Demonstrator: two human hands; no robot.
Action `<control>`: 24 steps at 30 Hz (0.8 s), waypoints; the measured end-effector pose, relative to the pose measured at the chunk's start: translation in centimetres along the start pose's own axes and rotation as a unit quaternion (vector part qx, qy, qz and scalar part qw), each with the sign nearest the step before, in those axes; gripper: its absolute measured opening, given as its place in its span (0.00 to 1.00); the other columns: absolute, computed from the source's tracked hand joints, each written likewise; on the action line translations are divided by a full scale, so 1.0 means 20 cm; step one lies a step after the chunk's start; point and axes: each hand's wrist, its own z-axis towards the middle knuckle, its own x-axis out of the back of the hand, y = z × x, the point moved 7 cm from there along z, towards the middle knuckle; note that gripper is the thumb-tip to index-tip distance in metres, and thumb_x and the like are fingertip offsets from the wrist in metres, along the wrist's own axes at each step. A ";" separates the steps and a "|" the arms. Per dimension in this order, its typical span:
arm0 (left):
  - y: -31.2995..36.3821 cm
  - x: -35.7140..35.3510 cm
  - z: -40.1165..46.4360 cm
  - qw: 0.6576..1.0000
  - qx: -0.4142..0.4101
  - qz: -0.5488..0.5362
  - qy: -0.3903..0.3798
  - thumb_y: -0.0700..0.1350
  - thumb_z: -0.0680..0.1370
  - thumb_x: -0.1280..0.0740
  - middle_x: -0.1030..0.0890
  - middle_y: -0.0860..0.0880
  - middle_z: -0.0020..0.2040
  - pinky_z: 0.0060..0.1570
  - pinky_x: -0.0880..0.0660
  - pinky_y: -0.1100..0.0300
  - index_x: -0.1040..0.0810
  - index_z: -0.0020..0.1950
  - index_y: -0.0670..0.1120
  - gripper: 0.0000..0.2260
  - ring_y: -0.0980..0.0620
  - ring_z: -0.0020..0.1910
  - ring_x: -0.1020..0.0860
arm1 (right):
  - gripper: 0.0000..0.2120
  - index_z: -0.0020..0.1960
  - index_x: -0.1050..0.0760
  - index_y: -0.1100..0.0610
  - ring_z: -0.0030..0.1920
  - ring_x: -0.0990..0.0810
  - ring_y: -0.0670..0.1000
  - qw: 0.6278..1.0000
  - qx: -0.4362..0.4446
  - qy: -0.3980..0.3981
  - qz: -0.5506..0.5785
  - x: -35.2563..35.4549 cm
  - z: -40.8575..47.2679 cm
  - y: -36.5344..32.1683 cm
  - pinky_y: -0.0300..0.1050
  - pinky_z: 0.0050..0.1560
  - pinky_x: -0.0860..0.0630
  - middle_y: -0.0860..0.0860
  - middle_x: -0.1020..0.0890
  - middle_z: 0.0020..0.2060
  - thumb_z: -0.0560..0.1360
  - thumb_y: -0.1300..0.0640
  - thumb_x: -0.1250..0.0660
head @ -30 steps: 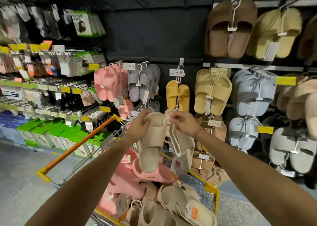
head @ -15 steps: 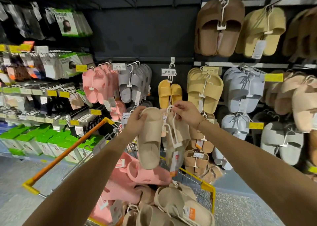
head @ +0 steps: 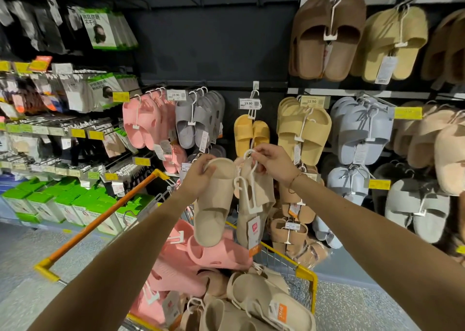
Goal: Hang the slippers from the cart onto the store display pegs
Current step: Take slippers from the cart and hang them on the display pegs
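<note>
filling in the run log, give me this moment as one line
stage: pair lifted, not hung | left hand: grips beige slipper | right hand: holds white hanger hook | cart: pink, beige pairs remain

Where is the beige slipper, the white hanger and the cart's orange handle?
beige slipper (head: 214, 205): head view, on its strap, in the left hand (head: 198, 177).
white hanger (head: 247, 192): head view, on its stem, hook held by the right hand (head: 275, 162).
orange handle (head: 105, 220): head view, mid-bar.
</note>
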 end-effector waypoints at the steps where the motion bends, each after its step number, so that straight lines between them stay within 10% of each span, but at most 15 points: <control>1: -0.02 0.00 -0.01 1.000 0.001 0.004 -0.004 0.40 0.80 0.34 0.22 0.53 0.52 0.54 0.30 0.64 0.25 0.59 0.46 0.08 0.54 0.53 0.25 | 0.07 0.51 0.23 0.67 0.30 0.24 0.48 1.000 0.000 0.003 0.006 0.00 0.00 -0.01 0.40 0.32 0.24 0.57 0.19 0.35 0.81 0.62 0.35; 24: -0.27 -0.12 -0.18 0.995 0.090 -0.048 -0.016 0.40 0.82 0.36 0.21 0.42 0.55 0.54 0.24 0.51 0.23 0.59 0.45 0.07 0.46 0.53 0.22 | 0.06 0.51 0.20 0.60 0.33 0.21 0.48 0.987 0.081 0.129 -0.044 0.25 0.04 -0.34 0.42 0.37 0.21 0.51 0.19 0.35 0.81 0.59 0.34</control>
